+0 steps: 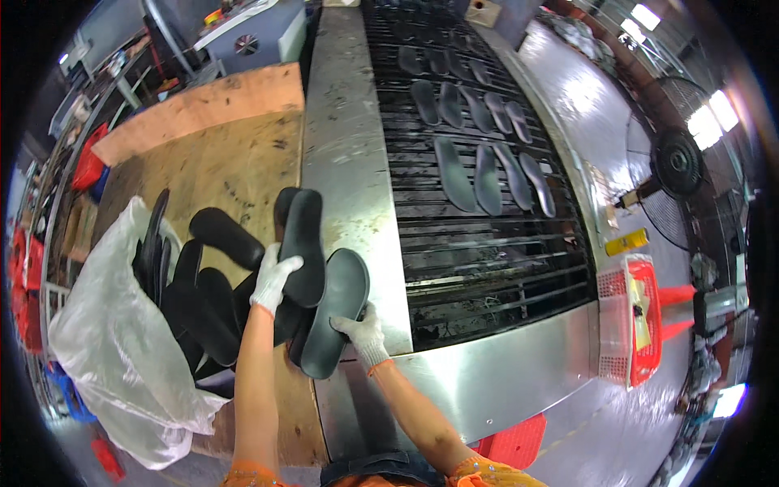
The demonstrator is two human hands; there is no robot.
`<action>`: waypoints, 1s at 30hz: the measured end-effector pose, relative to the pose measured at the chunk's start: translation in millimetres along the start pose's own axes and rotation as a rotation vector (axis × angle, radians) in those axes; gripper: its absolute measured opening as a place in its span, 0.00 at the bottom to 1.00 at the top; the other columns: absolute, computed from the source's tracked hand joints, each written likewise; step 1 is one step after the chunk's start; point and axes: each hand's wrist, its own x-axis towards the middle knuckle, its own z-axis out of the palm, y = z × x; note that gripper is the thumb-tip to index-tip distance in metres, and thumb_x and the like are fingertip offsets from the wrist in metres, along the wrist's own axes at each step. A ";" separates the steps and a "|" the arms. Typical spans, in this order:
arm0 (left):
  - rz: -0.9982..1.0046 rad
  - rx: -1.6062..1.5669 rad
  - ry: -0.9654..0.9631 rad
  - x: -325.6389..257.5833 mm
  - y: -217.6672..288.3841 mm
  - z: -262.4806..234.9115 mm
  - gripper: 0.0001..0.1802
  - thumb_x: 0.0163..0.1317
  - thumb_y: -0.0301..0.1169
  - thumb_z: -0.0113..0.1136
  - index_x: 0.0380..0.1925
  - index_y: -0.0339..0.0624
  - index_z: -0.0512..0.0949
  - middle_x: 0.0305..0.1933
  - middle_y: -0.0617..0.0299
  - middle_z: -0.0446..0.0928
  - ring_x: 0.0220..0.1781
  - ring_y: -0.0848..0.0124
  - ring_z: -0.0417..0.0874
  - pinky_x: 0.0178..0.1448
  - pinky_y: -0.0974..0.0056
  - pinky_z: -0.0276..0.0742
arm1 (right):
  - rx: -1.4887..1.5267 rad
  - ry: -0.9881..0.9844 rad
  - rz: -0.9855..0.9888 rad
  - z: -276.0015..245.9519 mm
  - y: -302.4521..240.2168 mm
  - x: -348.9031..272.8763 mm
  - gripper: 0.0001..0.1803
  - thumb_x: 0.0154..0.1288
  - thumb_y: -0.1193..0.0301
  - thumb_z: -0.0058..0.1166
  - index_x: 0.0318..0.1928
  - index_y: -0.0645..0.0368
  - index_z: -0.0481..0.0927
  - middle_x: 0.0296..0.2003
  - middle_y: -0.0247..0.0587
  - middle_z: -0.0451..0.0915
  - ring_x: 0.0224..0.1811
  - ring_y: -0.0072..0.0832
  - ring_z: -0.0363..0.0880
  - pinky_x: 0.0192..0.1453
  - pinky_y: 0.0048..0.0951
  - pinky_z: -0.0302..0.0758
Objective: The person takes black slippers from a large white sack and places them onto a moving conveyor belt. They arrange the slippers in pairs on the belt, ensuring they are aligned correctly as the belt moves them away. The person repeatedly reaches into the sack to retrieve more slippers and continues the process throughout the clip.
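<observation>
My left hand [274, 280], in a white knitted glove, is closed on the edge of a black shoe insole [303, 243]. Another dark insole shows partly behind it. My right hand [363, 331], gloved the same way, grips the side of a second insole [339, 304], its thumb lying over the top face. This one tilts just right of the first, over the seam between the wooden table and the metal ledge. Left of my hands lies a loose pile of black insoles [203, 304], some spilling from a white plastic sack [122, 333].
Rows of insoles [487, 178] lie on a slatted conveyor [495, 268] to the right, bordered by a metal ledge [345, 138]. A wooden board [211, 101] edges the table [219, 166]. Beyond the conveyor are a red basket [645, 325], a yellow can [626, 242] and a fan [677, 162].
</observation>
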 end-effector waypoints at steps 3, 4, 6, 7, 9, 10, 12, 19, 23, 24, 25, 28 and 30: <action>-0.007 -0.057 0.057 -46.5 10.7 18.1 0.26 0.55 0.25 0.63 0.55 0.33 0.71 0.48 0.50 0.79 0.48 0.61 0.83 0.54 0.58 0.80 | 0.094 -0.037 -0.096 -11.3 19.7 -3.7 0.43 0.45 0.69 0.77 0.62 0.67 0.70 0.47 0.45 0.83 0.46 0.31 0.83 0.52 0.33 0.81; 0.019 -0.089 0.046 -55.4 0.4 16.5 0.26 0.55 0.25 0.62 0.55 0.33 0.71 0.49 0.50 0.79 0.48 0.62 0.82 0.54 0.57 0.80 | 0.138 -0.061 -0.086 -16.5 21.3 -10.6 0.42 0.46 0.71 0.76 0.62 0.68 0.70 0.46 0.43 0.83 0.44 0.29 0.82 0.51 0.31 0.81; 0.019 -0.230 0.061 -84.5 -9.4 18.9 0.25 0.54 0.23 0.61 0.55 0.32 0.71 0.50 0.51 0.79 0.49 0.61 0.82 0.56 0.58 0.80 | 0.133 -0.082 -0.090 -29.3 27.3 -23.3 0.41 0.47 0.73 0.74 0.62 0.68 0.69 0.46 0.43 0.83 0.44 0.29 0.82 0.50 0.30 0.81; -0.021 -0.337 0.083 -104.1 -14.1 24.9 0.26 0.54 0.22 0.60 0.55 0.32 0.71 0.50 0.51 0.79 0.49 0.61 0.81 0.57 0.58 0.79 | 0.132 -0.093 -0.086 -37.8 33.2 -30.5 0.41 0.47 0.74 0.73 0.62 0.68 0.69 0.46 0.42 0.83 0.43 0.29 0.82 0.50 0.30 0.81; 0.014 -0.264 0.111 -126.2 -37.8 8.1 0.28 0.53 0.22 0.60 0.57 0.31 0.71 0.52 0.52 0.79 0.52 0.61 0.80 0.60 0.59 0.76 | 0.232 -0.154 -0.079 -49.3 34.6 -47.2 0.39 0.49 0.75 0.72 0.63 0.68 0.69 0.47 0.43 0.82 0.44 0.29 0.82 0.51 0.31 0.80; 0.009 -0.255 0.136 -139.6 -42.1 6.9 0.30 0.52 0.21 0.60 0.58 0.30 0.70 0.53 0.52 0.78 0.53 0.61 0.80 0.62 0.59 0.75 | 0.278 -0.178 -0.076 -60.2 35.4 -55.6 0.39 0.49 0.76 0.71 0.63 0.68 0.69 0.47 0.43 0.82 0.45 0.29 0.81 0.52 0.31 0.80; -0.039 -0.229 0.109 -164.2 -52.4 9.0 0.36 0.51 0.22 0.61 0.64 0.27 0.67 0.57 0.51 0.78 0.56 0.61 0.79 0.64 0.61 0.74 | 0.401 -0.233 -0.073 -89.5 53.1 -62.9 0.38 0.51 0.77 0.69 0.63 0.68 0.68 0.49 0.44 0.81 0.46 0.30 0.81 0.53 0.32 0.79; -0.093 0.453 -0.082 -249.7 -97.5 9.6 0.40 0.46 0.32 0.71 0.60 0.26 0.70 0.56 0.41 0.77 0.59 0.54 0.79 0.66 0.57 0.71 | 0.271 -0.201 0.002 -183.5 81.2 -75.9 0.39 0.54 0.78 0.67 0.66 0.69 0.65 0.48 0.48 0.79 0.42 0.32 0.82 0.45 0.31 0.82; 0.003 0.554 -0.140 -280.4 -139.3 21.9 0.43 0.50 0.38 0.73 0.63 0.29 0.68 0.63 0.37 0.74 0.67 0.49 0.75 0.70 0.54 0.68 | 0.173 -0.250 -0.044 -170.4 83.3 -101.5 0.39 0.56 0.74 0.69 0.66 0.67 0.64 0.47 0.48 0.79 0.42 0.32 0.83 0.43 0.33 0.83; -0.114 0.510 -0.153 -290.1 -123.2 32.9 0.43 0.51 0.39 0.72 0.65 0.31 0.66 0.65 0.36 0.72 0.69 0.48 0.73 0.71 0.53 0.66 | 0.201 -0.240 0.013 -169.8 78.3 -111.0 0.40 0.56 0.70 0.72 0.65 0.66 0.64 0.44 0.45 0.80 0.39 0.32 0.82 0.39 0.34 0.82; -0.093 0.484 -0.125 -292.0 -133.0 34.7 0.42 0.51 0.37 0.72 0.64 0.30 0.67 0.63 0.38 0.74 0.67 0.49 0.74 0.70 0.55 0.67 | 0.195 -0.253 -0.001 -170.0 79.9 -112.7 0.40 0.56 0.69 0.72 0.65 0.66 0.64 0.43 0.45 0.80 0.39 0.32 0.83 0.39 0.33 0.82; -0.075 0.462 -0.030 -304.3 -145.1 32.6 0.39 0.53 0.33 0.71 0.63 0.27 0.67 0.60 0.42 0.76 0.63 0.54 0.77 0.68 0.57 0.70 | 0.118 -0.347 0.056 -171.0 66.3 -125.7 0.41 0.55 0.64 0.74 0.65 0.65 0.67 0.41 0.46 0.82 0.41 0.33 0.83 0.41 0.35 0.82; -0.087 0.532 0.007 -315.0 -128.9 46.3 0.39 0.53 0.33 0.71 0.63 0.27 0.67 0.60 0.42 0.76 0.63 0.55 0.76 0.68 0.57 0.69 | -0.039 -0.349 0.006 -174.9 60.5 -132.7 0.41 0.55 0.62 0.74 0.64 0.65 0.69 0.44 0.48 0.82 0.42 0.33 0.83 0.42 0.35 0.82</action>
